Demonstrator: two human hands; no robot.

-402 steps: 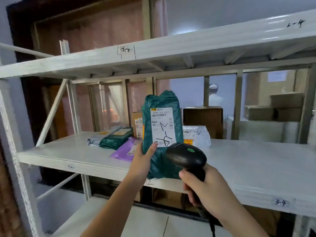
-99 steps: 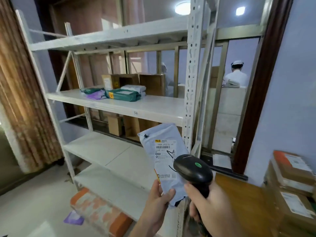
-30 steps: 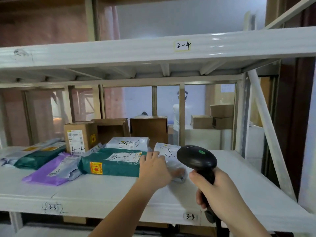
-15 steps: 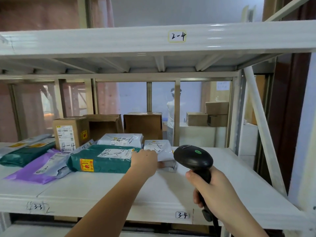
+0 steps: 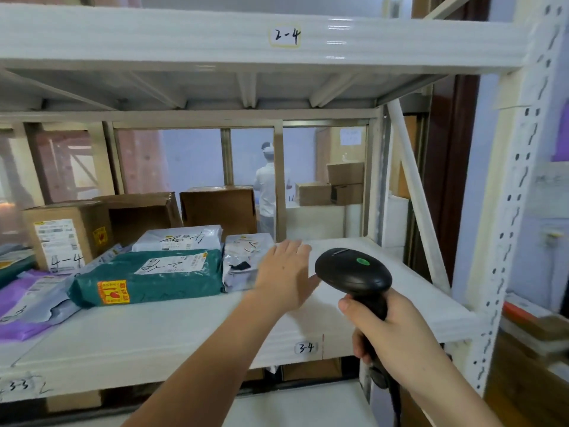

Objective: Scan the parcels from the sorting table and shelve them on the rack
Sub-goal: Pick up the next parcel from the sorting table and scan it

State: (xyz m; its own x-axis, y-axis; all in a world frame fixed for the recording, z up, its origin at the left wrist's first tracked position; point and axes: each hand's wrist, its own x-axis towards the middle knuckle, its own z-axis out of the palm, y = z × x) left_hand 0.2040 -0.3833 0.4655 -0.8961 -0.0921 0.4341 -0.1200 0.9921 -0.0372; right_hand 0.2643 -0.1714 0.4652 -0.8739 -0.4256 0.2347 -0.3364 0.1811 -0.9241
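A grey-white poly parcel point(image 5: 243, 257) with a handwritten label lies on the white rack shelf point(image 5: 191, 331) marked 3-4, right of a green poly parcel point(image 5: 147, 278). My left hand point(image 5: 284, 275) hovers just right of the grey-white parcel, fingers straight and spread, holding nothing. My right hand point(image 5: 391, 331) grips the handle of a black barcode scanner point(image 5: 352, 274), held upright in front of the shelf's right part.
More parcels fill the shelf's left: a white poly parcel point(image 5: 178, 238), a purple one point(image 5: 21, 303), a labelled carton point(image 5: 64, 232) and two brown boxes point(image 5: 218, 208) behind. The upright post point(image 5: 505, 241) stands at right. A person point(image 5: 266, 192) works beyond the rack.
My left hand has let go of the grey-white parcel and drawn back to the right, opening flat. The parcel now lies against the green one. The scanner stays in my right hand.
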